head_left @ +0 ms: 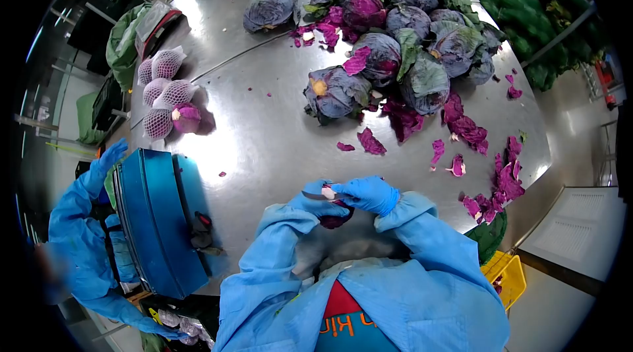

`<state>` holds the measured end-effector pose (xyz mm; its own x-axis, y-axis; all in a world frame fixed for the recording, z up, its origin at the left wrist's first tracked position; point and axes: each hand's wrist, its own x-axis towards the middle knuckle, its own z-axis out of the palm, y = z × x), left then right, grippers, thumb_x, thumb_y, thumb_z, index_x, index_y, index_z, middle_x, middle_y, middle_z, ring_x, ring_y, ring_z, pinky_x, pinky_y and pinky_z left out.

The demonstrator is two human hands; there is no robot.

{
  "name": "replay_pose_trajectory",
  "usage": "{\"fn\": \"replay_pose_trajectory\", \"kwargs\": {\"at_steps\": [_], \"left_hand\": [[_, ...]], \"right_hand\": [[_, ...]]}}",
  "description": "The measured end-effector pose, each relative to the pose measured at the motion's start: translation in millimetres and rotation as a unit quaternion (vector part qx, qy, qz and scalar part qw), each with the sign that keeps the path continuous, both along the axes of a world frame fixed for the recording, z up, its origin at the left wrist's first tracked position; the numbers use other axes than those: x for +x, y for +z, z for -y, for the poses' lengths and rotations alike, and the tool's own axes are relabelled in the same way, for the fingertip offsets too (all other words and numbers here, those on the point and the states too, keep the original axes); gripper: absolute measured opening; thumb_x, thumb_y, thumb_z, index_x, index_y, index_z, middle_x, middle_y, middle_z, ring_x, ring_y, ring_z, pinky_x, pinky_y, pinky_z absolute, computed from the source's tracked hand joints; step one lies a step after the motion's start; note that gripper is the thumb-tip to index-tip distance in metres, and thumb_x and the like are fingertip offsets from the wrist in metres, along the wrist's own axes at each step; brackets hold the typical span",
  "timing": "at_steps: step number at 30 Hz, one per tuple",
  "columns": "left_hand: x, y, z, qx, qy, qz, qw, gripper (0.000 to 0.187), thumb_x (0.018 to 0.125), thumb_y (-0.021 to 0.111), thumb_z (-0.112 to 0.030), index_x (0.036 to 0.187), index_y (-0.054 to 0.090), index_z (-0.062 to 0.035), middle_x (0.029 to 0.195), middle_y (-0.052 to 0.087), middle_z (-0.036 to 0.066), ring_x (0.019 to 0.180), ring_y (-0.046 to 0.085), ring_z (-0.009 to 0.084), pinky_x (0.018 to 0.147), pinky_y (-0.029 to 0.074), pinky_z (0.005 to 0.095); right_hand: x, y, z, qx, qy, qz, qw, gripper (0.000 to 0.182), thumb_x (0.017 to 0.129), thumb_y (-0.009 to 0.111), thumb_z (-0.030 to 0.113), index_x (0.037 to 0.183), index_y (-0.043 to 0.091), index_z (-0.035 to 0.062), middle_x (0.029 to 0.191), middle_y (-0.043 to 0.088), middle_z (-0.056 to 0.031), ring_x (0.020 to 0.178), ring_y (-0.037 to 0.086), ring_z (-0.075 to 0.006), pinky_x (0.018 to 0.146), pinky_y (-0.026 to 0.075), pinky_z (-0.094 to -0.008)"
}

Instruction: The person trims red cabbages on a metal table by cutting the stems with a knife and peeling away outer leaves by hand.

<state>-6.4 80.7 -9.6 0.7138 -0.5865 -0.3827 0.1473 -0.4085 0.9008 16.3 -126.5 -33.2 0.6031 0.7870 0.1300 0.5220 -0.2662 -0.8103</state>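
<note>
Close to my body at the table's near edge, my left hand (308,206) is closed around a red cabbage (336,219), mostly hidden by both hands. Its pale cut stem (328,192) shows on top. My right hand (370,195) grips a knife, whose blade (316,196) points left across the stem. The handle is hidden in my fingers. Both hands wear blue gloves. Beyond them, a pile of red cabbages (407,25) with dull outer leaves lies on the steel table (257,128). Torn purple leaves (371,142) are scattered around it.
At the left, several cabbages in foam nets (158,124) sit beside one bare red cabbage (186,118) and a scale (157,27). A blue metal box (161,220) stands near a co-worker's blue sleeve (76,220). Green net sacks (527,9) and a yellow crate (508,279) are at the right.
</note>
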Motion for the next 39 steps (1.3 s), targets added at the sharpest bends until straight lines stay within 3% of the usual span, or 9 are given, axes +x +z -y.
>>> {"fn": "replay_pose_trajectory", "kwargs": {"at_steps": [4, 9, 16, 20, 24, 29, 31, 34, 39], "left_hand": [[-1.9, -26.1, 5.3, 0.178, -0.002, -0.013, 0.984, 0.056, 0.067, 0.079, -0.045, 0.108, 0.064, -0.0108, 0.1, 0.067, 0.012, 0.089, 0.065, 0.0258, 0.078, 0.052, 0.0358], [-15.3, -8.7, -7.9, 0.072, 0.17, -0.133, 0.974, 0.071, 0.057, 0.088, -0.033, 0.114, 0.061, -0.0014, 0.102, 0.066, 0.01, 0.093, 0.063, 0.0203, 0.086, 0.051, 0.0323], [-29.4, -8.6, -2.3, -0.011, 0.213, -0.11, 0.971, 0.067, 0.058, 0.088, -0.027, 0.113, 0.061, -0.0008, 0.103, 0.066, 0.01, 0.095, 0.062, 0.0184, 0.086, 0.05, 0.0325], [-32.1, -3.8, -2.5, -0.056, 0.219, -0.114, 0.967, 0.072, 0.056, 0.089, -0.026, 0.116, 0.058, 0.0003, 0.108, 0.063, 0.011, 0.099, 0.061, 0.0197, 0.088, 0.05, 0.0334], [-58.4, -17.1, -1.2, 0.041, 0.263, -0.034, 0.963, 0.09, 0.054, 0.09, -0.027, 0.128, 0.046, -0.0004, 0.12, 0.055, 0.013, 0.109, 0.055, 0.0234, 0.095, 0.046, 0.0353], [-76.7, -10.5, -14.2, -0.002, 0.238, 0.061, 0.969, 0.106, 0.049, 0.092, -0.035, 0.135, 0.039, -0.0038, 0.125, 0.043, 0.018, 0.116, 0.048, 0.0318, 0.101, 0.04, 0.0405], [-84.9, -11.1, -13.8, 0.018, 0.21, 0.149, 0.966, 0.107, 0.048, 0.092, -0.035, 0.135, 0.039, -0.0053, 0.126, 0.042, 0.017, 0.116, 0.047, 0.0326, 0.101, 0.04, 0.041], [-86.6, 0.5, -4.0, 0.067, 0.159, 0.203, 0.964, 0.106, 0.051, 0.091, -0.037, 0.137, 0.038, -0.0051, 0.13, 0.039, 0.018, 0.121, 0.041, 0.0335, 0.105, 0.035, 0.041], [-79.9, 3.6, -1.0, 0.087, 0.132, 0.225, 0.962, 0.106, 0.053, 0.089, -0.04, 0.139, 0.036, -0.007, 0.132, 0.04, 0.02, 0.124, 0.038, 0.0374, 0.105, 0.035, 0.044]], "right_hand": [[-12.2, 3.5, 0.3, -0.024, -0.061, 0.139, 0.988, 0.028, 0.083, 0.064, 0.021, 0.11, 0.062, 0.0179, 0.077, 0.064, -0.0095, 0.063, 0.061, -0.0299, 0.054, 0.048, -0.0394], [-45.6, -34.9, 32.6, 0.073, -0.361, 0.074, 0.927, 0.026, 0.077, 0.075, 0.017, 0.1, 0.065, 0.0124, 0.07, 0.063, -0.0073, 0.057, 0.061, -0.0211, 0.055, 0.05, -0.0346], [-57.4, 9.9, 23.6, 0.013, -0.316, -0.324, 0.892, 0.049, 0.076, 0.079, 0.022, 0.117, 0.057, 0.0062, 0.097, 0.063, -0.0045, 0.076, 0.055, -0.0082, 0.072, 0.048, -0.0241], [-60.6, 9.9, 7.2, 0.059, -0.339, -0.492, 0.8, 0.037, 0.077, 0.078, 0.02, 0.107, 0.062, 0.0049, 0.071, 0.062, -0.0017, 0.06, 0.055, -0.0095, 0.059, 0.049, -0.0259], [-75.2, -7.6, 19.8, 0.014, -0.315, -0.204, 0.927, 0.021, 0.079, 0.073, 0.015, 0.095, 0.065, 0.003, 0.08, 0.068, -0.008, 0.066, 0.06, -0.0101, 0.062, 0.051, -0.0284], [-25.5, -44.3, 102.2, -0.007, -0.5, -0.167, 0.85, 0.033, 0.081, 0.072, 0.023, 0.107, 0.062, 0.0048, 0.08, 0.066, -0.0116, 0.071, 0.064, -0.0153, 0.065, 0.052, -0.0315], [-3.7, 18.3, 120.0, -0.274, -0.491, -0.079, 0.823, 0.039, 0.083, 0.07, 0.024, 0.117, 0.058, 0.0073, 0.081, 0.066, -0.0113, 0.071, 0.064, -0.019, 0.066, 0.052, -0.0324], [-13.0, 10.3, 102.7, -0.112, -0.442, -0.04, 0.889, 0.046, 0.085, 0.068, 0.025, 0.125, 0.054, 0.0098, 0.081, 0.065, -0.0114, 0.07, 0.064, -0.0211, 0.066, 0.052, -0.0318], [-38.2, -9.0, 15.6, 0.021, -0.214, -0.358, 0.909, 0.049, 0.075, 0.079, 0.031, 0.114, 0.062, 0.0063, 0.084, 0.062, -0.003, 0.068, 0.055, -0.0106, 0.063, 0.048, -0.0265]]}}
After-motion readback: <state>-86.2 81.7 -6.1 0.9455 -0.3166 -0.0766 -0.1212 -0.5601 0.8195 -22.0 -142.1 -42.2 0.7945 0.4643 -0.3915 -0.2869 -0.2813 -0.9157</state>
